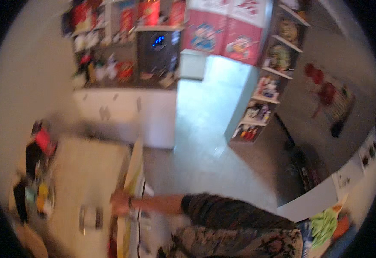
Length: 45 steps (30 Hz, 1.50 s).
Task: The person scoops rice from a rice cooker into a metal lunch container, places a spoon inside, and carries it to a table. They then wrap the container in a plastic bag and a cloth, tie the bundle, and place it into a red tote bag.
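Observation:
My right arm reaches left across the lower middle in a dark sleeve, with a dark band at the wrist. My right hand (121, 203) is at the near edge of a pale wooden table or panel (75, 174). Blur hides whether its fingers grip that edge. A yellowish upright panel (130, 183) runs along the edge beside the hand. On the pale surface, left of the hand, lies a small dark-sided rectangular object (91, 218), too blurred to name. Below my arm shows floral-patterned fabric (239, 240). My left hand is out of view.
A white cabinet (126, 113) with crowded shelves stands ahead, beside a doorway (200, 109) under a red printed curtain (223, 35). Right of it rise narrow display shelves (262, 88). Mixed items (41, 193) line the table's left side; a light green cloth (323, 225) lies lower right.

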Tool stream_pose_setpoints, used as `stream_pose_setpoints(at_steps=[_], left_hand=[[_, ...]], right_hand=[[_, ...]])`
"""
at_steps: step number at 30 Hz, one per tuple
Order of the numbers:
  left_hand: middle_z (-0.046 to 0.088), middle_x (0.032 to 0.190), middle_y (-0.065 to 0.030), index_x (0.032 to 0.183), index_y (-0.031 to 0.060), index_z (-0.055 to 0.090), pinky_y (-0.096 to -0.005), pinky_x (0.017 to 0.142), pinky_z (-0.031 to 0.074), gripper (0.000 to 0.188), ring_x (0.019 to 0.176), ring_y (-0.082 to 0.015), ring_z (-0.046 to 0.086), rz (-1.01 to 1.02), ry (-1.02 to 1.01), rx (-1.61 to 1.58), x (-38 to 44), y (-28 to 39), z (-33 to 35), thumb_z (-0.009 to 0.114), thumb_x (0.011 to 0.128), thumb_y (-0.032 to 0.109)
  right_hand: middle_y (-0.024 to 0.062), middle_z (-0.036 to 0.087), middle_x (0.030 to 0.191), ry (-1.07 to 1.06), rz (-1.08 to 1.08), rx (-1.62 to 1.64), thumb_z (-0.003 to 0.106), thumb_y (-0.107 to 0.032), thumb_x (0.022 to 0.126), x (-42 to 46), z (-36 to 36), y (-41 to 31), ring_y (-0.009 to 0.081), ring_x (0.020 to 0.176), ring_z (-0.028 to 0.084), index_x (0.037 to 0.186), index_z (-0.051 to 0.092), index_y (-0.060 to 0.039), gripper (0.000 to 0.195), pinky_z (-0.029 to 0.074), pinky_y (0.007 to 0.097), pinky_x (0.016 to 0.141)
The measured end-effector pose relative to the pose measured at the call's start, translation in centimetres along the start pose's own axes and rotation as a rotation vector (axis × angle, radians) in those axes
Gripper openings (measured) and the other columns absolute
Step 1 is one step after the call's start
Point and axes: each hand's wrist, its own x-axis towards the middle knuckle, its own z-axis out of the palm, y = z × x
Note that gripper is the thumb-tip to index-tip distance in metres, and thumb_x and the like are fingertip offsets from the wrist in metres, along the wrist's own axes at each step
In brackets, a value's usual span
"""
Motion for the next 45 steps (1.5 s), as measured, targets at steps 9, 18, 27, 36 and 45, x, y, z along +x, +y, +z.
stream_pose_setpoints(at_steps=[9,18,27,36,45], left_hand=[[0.063,0.082,-0.0042,0.085,0.0115,0.057,-0.0544,0.093,0.046,0.024,0.087,-0.0239,0.062,-0.246,-0.353,-1.490,1.8,-19.2,-7.0,0.049,0.096,0.031],[0.066,0.086,-0.0031,0.101,0.0110,0.062,-0.0274,0.054,0.052,0.043,0.066,-0.0146,0.062,-0.913,0.423,-1.114,-15.8,-25.2,-31.9,0.049,0.092,0.051],[0.059,0.063,-0.0039,0.093,0.0041,0.065,-0.0260,0.042,0.045,0.017,0.048,-0.0128,0.056,-0.906,0.199,-0.144,-22.3,-22.2,-38.1,0.059,0.082,0.016],[0.031,0.053,0.0073,0.102,0.0061,0.058,-0.0192,0.033,0.022,0.020,0.038,-0.0028,0.025,-0.518,0.668,-0.696,-18.0,-2.6,-43.8,0.048,0.097,0.023],[0.032,0.061,0.0054,0.116,-0.0007,0.053,-0.0175,0.032,0.021,0.028,0.044,-0.0031,0.028,-0.380,0.905,-0.876,-6.6,6.8,-46.4,0.036,0.101,0.016]], right_hand=[[0.0110,0.068,0.096,0.290,0.252,-0.191,0.067,-0.032,0.082,-10.7,-15.0,0.6,0.0273,0.087,0.065,0.098,0.069,-0.0079,0.030,0.052,0.0376,0.075],[0.0091,0.070,0.091,0.081,0.012,-0.048,0.061,-0.035,0.087,0.5,2.5,-10.0,0.0259,0.084,0.066,0.102,0.069,-0.0111,0.030,0.050,0.0365,0.076],[0.0110,0.070,0.093,0.070,-0.100,-0.005,0.061,-0.032,0.088,1.5,2.4,-10.1,0.0270,0.085,0.066,0.102,0.068,-0.0091,0.028,0.050,0.0374,0.076],[0.0124,0.069,0.096,0.025,0.033,-0.016,0.059,-0.033,0.089,0.2,1.3,-11.9,0.0278,0.088,0.066,0.099,0.068,-0.0058,0.030,0.050,0.0380,0.080],[0.0158,0.067,0.100,0.042,-0.039,0.004,0.061,-0.030,0.088,-1.1,0.8,-14.3,0.0319,0.093,0.063,0.102,0.067,-0.0033,0.031,0.048,0.0412,0.083]])
